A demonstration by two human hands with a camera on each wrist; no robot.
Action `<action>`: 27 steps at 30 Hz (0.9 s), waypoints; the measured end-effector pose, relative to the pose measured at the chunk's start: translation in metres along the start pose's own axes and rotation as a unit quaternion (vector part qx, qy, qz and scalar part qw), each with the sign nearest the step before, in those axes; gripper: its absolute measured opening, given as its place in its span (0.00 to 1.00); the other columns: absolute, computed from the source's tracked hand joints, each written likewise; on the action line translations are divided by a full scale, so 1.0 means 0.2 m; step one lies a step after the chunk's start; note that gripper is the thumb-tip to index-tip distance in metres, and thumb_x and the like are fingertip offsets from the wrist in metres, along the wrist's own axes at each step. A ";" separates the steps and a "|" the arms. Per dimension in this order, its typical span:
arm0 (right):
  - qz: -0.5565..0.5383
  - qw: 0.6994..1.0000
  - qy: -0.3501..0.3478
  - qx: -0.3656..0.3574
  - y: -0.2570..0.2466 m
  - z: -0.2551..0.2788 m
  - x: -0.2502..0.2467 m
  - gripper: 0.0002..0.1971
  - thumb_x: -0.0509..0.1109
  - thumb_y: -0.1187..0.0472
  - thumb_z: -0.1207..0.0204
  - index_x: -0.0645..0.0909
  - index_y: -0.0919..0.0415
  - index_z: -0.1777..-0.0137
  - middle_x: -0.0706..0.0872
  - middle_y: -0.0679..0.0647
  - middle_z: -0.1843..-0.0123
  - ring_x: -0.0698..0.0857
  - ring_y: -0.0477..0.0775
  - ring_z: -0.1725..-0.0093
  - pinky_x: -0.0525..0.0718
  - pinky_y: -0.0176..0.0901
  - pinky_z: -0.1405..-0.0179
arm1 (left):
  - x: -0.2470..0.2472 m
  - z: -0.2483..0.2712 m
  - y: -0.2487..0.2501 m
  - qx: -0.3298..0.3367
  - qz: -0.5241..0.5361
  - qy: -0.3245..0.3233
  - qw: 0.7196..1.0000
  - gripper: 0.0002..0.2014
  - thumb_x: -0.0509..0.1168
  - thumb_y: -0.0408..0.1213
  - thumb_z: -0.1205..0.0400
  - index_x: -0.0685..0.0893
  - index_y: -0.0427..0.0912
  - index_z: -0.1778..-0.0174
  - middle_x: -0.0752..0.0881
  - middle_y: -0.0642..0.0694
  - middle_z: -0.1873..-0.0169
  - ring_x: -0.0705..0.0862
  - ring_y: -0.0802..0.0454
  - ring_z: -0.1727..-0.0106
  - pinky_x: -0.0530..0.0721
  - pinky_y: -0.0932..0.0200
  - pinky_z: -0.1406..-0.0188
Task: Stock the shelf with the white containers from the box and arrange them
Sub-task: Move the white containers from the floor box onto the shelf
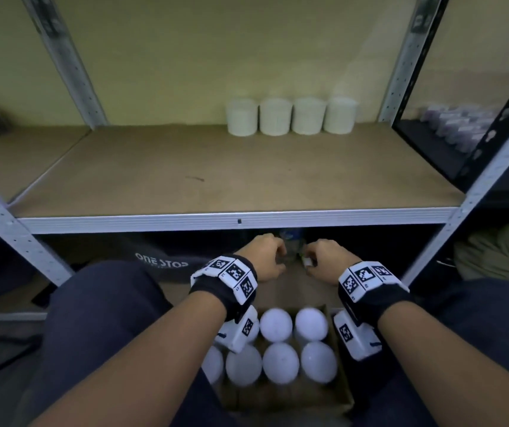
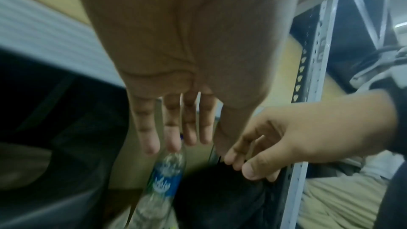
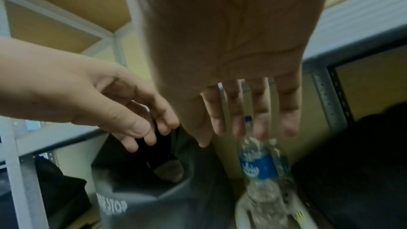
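Observation:
Several white containers stand in a row at the back right of the brown shelf board. More white containers fill the cardboard box between my knees, only their round lids showing. My left hand and right hand hover side by side beyond the box's far edge, just below the shelf's front rail. Neither holds anything. In the left wrist view my left hand has straight fingers, and in the right wrist view my right hand does too.
A clear water bottle with a blue label stands in the lower bay just past my fingers. A dark bag printed "ONE STOP" sits to its left. White metal uprights frame the shelf. A black rack adjoins on the right.

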State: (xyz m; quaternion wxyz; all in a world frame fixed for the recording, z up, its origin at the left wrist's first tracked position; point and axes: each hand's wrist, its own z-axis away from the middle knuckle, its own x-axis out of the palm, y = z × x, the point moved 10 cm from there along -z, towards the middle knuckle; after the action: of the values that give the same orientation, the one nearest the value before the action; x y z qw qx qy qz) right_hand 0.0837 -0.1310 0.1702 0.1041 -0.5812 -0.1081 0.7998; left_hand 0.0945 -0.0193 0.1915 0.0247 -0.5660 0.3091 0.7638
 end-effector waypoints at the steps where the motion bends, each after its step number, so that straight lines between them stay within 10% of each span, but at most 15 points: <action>1: 0.009 1.000 -0.019 0.009 0.04 -0.02 0.06 0.15 0.69 0.55 0.29 0.83 0.57 0.43 0.84 0.58 0.40 0.84 0.61 0.40 0.85 0.52 0.41 | 0.07 -0.02 -0.02 -0.006 0.000 -0.016 1.000 0.17 0.68 0.37 0.23 0.82 0.40 0.39 0.82 0.41 0.41 0.82 0.45 0.40 0.79 0.57 0.41; 14: 0.049 0.978 -0.186 0.075 0.39 -0.14 0.84 0.20 0.71 0.56 0.29 0.80 0.58 0.37 0.82 0.59 0.35 0.83 0.61 0.38 0.83 0.54 0.38 | 0.96 -0.15 -0.34 -0.095 0.029 -0.201 0.975 0.23 0.72 0.38 0.25 0.78 0.40 0.34 0.80 0.39 0.34 0.80 0.40 0.35 0.78 0.53 0.40; 22: 0.071 0.956 -0.277 0.074 0.51 -0.01 1.36 0.40 0.66 0.48 0.24 0.46 0.43 0.18 0.47 0.49 0.16 0.51 0.68 0.16 0.64 0.68 0.23 | 1.46 -0.02 -0.49 -0.129 0.007 -0.268 0.955 0.37 0.75 0.46 0.30 0.68 0.48 0.26 0.68 0.41 0.30 0.71 0.34 0.29 0.75 0.41 0.31; 27: 0.095 0.972 -0.208 0.055 0.44 -0.02 1.38 0.37 0.69 0.43 0.34 0.64 0.48 0.24 0.67 0.57 0.30 0.75 0.73 0.34 0.78 0.65 0.36 | 1.61 0.03 -0.46 -0.118 -0.016 -0.228 0.966 0.41 0.73 0.53 0.32 0.63 0.52 0.25 0.65 0.44 0.29 0.67 0.33 0.28 0.71 0.38 0.31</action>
State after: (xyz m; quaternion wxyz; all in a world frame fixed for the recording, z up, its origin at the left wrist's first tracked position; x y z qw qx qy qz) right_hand -0.0002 -0.1334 -0.1074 0.0345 -0.4033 -0.0271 0.9140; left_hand 0.0097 -0.0429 -0.1326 0.0401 -0.3804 0.1934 0.9035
